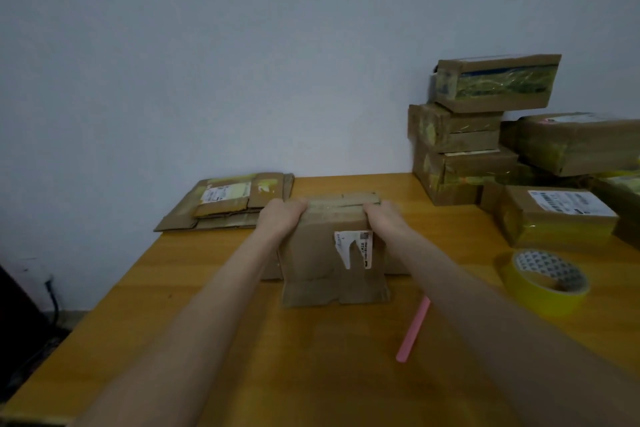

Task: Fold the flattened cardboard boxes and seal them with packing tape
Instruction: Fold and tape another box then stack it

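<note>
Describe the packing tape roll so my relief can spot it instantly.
Start at the wooden table, then go to its right side, in front of the sealed boxes. The yellow tape roll lies flat there, right of the pink stick. It is the only round thing among rectangular cardboard.

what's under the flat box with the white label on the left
More flattened cardboard lies stacked under the flat box, on the table. Only edges show; how many pieces is hidden.
</note>
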`<state>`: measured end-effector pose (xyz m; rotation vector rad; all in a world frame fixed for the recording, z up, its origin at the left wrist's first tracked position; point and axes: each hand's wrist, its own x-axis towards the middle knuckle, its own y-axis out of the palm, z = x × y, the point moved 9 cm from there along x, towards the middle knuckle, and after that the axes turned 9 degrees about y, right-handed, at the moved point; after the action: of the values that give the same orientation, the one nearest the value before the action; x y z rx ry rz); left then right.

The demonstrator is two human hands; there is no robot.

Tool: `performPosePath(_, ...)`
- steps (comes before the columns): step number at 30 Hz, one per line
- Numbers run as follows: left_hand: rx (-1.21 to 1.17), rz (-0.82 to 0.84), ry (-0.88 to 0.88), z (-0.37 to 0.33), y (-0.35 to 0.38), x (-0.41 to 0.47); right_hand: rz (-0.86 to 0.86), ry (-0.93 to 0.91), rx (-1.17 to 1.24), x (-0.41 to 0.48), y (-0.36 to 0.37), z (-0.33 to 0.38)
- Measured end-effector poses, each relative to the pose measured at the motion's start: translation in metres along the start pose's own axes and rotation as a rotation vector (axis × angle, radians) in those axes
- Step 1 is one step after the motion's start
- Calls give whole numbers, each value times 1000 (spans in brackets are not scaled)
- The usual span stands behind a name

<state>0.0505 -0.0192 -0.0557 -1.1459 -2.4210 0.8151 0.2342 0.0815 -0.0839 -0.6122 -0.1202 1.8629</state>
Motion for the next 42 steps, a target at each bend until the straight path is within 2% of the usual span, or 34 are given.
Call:
performPosePath(3, 77, -31, -21, 7, -8, -1, 7, 15, -66, 4, -5, -7)
performPosePath(5, 144, -18, 6, 4, -10, -5, -34, -13, -204, -1, -14, 1)
performPosePath(6, 212, -26, 77, -4, -13, -7, -91, -75, -337, -5, -20, 12)
performPosePath(8, 395, -65, 311, -32, -13, -13, -194, -315, -588, -19, -21, 41)
performPosePath(10, 526, -33, 487, -51, 1, -21, -126, -554, -798, -40, 4, 58)
performPosePath(11, 563, 9, 495, -50, 10, -22, -86, -611, -906, -45, 18, 55)
performPosePath(13, 535, 56, 408, -37, 18, -25, -81, -592, -993, -43, 30, 41)
performPosePath(17, 157, 76, 162, -2, 7, -26, -125, -381, -838, -28, 16, 26)
performPosePath(20, -58, 124, 83, 8, 6, -28, -68, -220, -618, -11, 2, 14)
performPosePath(23, -254, 154, -46, 15, 11, -34, -39, -173, -407, -5, -12, 8)
performPosePath(26, -338, 142, -121, 19, 13, -36, -61, -164, -326, -8, -17, 5)
performPosePath(28, -374, 73, -70, 10, 8, -32, -75, -226, -240, -17, -24, 15)
performPosePath(32, -566, -43, 200, -46, -8, -25, -160, -430, 138, -35, -66, 57)
performPosePath(35, -644, -32, 374, -72, -8, -19, -278, -432, 175, -27, -90, 59)
performPosePath(38, -447, -45, 470, -80, 9, -8, -384, -249, 45, -5, -97, 34)
performPosePath(42, -116, -105, 443, -61, 45, 2, -259, -100, -103, 22, -75, 11)
